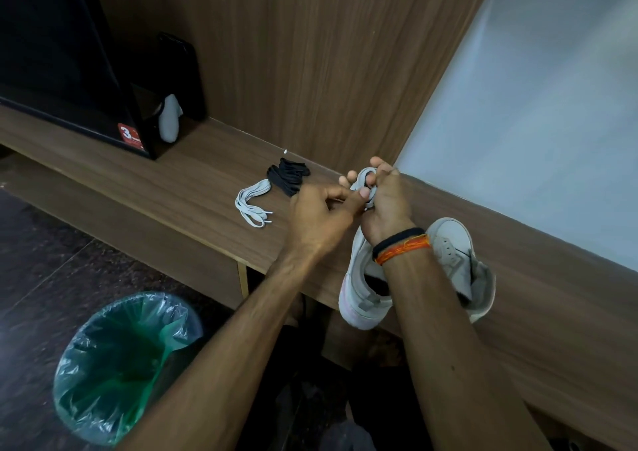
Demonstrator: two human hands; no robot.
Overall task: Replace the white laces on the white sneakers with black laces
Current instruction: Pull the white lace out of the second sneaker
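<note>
We wind a coiled white lace (366,188) between our left hand (319,217) and right hand (386,209), both pinching it, above two laceless white sneakers (362,278) at the shelf's (207,188) front edge.

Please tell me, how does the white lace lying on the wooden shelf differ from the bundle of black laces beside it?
The loose white flat lace is pale, while the black lace bundle is dark. The white lace lies spread out in long loops with its tips showing toward the front; the black laces are folded into a tight, compact bundle. The white lace sits nearer the shelf's front edge, and the black bundle nearer the wall. Both rest untouched on the brown wooden shelf.
</note>
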